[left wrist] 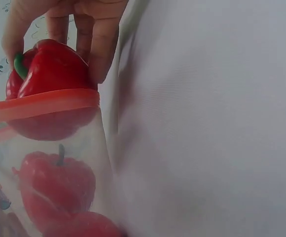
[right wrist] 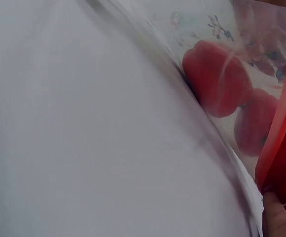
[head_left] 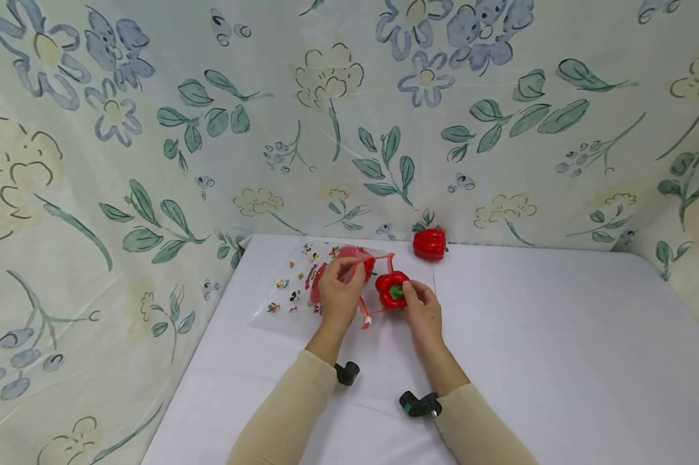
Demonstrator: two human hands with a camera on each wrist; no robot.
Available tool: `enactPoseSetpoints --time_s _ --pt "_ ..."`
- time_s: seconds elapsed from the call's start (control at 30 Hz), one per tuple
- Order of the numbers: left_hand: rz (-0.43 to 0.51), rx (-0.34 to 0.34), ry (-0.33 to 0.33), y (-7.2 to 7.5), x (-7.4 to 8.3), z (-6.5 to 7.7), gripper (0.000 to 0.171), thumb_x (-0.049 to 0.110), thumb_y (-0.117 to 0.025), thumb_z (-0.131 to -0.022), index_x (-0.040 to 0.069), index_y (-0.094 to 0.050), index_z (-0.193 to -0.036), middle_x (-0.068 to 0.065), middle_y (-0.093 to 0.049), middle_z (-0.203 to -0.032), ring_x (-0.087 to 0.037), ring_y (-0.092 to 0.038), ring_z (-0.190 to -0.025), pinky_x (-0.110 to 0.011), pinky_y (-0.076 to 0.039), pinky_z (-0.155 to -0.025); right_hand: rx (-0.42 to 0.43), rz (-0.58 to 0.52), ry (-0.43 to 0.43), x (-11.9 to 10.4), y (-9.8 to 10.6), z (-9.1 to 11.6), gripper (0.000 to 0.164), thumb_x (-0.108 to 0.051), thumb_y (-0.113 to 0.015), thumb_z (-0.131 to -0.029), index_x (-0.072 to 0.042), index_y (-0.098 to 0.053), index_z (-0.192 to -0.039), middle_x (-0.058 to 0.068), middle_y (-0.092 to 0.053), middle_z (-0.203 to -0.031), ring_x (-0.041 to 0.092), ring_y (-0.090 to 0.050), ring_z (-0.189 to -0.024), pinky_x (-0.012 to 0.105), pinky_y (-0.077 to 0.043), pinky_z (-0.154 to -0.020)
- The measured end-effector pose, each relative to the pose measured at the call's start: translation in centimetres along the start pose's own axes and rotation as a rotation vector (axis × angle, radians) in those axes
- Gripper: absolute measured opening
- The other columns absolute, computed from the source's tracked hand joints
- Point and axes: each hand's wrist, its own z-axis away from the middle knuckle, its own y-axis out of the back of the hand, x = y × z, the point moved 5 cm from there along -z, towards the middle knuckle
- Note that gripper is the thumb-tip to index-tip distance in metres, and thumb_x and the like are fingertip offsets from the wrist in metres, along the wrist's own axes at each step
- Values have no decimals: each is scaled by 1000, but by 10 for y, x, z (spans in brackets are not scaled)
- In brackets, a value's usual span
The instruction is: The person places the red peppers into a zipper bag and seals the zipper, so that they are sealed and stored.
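My right hand (head_left: 423,313) grips a red bell pepper (head_left: 388,289) with a green stem, fingertips around its top. In the left wrist view the lower half of this pepper (left wrist: 59,71) is within the mouth of a clear zip bag (head_left: 273,316) printed with small coloured figures. The left hand (head_left: 342,294) pinches the bag's orange-red zip edge (left wrist: 44,105) between thumb and fingers. Through the hazy plastic, more red bell peppers (right wrist: 217,79) show deeper in the bag; the left hand partly covers them in the head view.
Another red bell pepper (head_left: 429,244) lies at the back of the white-covered table (head_left: 558,336), right of the bag. Behind the table hangs a floral curtain (head_left: 384,129). Black devices, one being the right wrist camera (head_left: 420,404), sit at both wrists.
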Motion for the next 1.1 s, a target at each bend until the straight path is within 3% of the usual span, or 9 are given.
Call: enactPoseSetpoints --time_s 0.5,0.8,1.1 --pt "-17 -6 2 -2 1 2 13 21 -71 -94 14 -72 -105 -1 -73 -115 -19 -64 -111 -39 -60 -94 24 165 105 2 -10 2 52 -52 -61 -98 -19 -56 -138 6 -57 -144 28 -56 -128 45 -55 -103" --pt "-23 -5 3 -2 1 3 10 19 -72 -93 16 -72 -103 0 -73 -109 -17 -66 -107 -38 -59 -95 55 222 168 -1 -12 3 46 -45 -65 -98 -15 -62 -133 15 -64 -123 30 -68 -112 35 -60 -84" --pt "-29 -10 -7 -3 2 2 11 20 -72 -93 16 -72 -104 1 -73 -108 -16 -66 -106 -34 -59 -93 -12 287 196 -7 -21 6 42 -44 -68 -96 -16 -65 -127 9 -68 -126 26 -67 -111 37 -60 -90"
